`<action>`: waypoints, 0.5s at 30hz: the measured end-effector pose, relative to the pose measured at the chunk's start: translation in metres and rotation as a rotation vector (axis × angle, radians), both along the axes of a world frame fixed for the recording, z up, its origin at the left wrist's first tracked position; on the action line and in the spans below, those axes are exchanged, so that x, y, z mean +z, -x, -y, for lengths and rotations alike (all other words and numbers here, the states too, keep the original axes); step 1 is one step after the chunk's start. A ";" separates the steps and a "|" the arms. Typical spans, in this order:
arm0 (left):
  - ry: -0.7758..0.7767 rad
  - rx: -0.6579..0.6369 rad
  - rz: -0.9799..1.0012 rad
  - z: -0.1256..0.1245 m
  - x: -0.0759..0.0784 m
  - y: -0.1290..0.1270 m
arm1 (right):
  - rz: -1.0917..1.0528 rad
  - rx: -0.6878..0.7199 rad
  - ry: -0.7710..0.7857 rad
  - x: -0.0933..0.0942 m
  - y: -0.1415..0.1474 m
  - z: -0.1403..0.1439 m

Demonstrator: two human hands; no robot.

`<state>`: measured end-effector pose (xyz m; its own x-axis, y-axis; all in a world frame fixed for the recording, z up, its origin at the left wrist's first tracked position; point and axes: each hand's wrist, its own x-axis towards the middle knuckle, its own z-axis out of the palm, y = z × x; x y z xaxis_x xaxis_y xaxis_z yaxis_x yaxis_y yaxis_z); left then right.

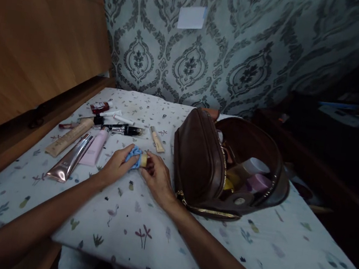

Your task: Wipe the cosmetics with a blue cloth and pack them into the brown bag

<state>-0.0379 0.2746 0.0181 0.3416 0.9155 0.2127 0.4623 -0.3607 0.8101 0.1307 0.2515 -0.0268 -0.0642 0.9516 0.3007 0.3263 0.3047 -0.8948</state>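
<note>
Above the middle of the patterned cloth, my left hand is closed on a crumpled light-blue cloth. My right hand pinches a small pale-yellow cylindrical container, whose end meets the blue cloth. Its exact kind cannot be made out, as fingers cover part of it. Just beyond my right hand lies a small beige tube. To the right stands a brown cosmetic bag, unzipped, with a purple-lidded item and a clear-capped bottle inside.
Left of my hands lie a pink tube, a metallic rose tube, a beige tube, black cosmetic sticks and a dark red bottle. A wooden cabinet borders the left; a patterned wall stands behind.
</note>
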 end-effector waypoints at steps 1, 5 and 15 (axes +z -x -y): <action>0.017 0.006 0.028 -0.002 -0.002 0.001 | 0.000 0.002 0.003 0.000 0.000 0.000; 0.086 0.018 0.120 -0.007 -0.007 0.004 | 0.004 -0.010 0.007 0.002 0.000 0.002; 0.047 -0.146 0.027 -0.003 0.002 0.006 | -0.010 -0.010 0.059 0.011 0.000 0.004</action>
<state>-0.0439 0.2771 0.0205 0.4666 0.8656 0.1817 0.3852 -0.3838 0.8393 0.1304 0.2478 -0.0159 -0.0515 0.9683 0.2443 0.3205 0.2477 -0.9143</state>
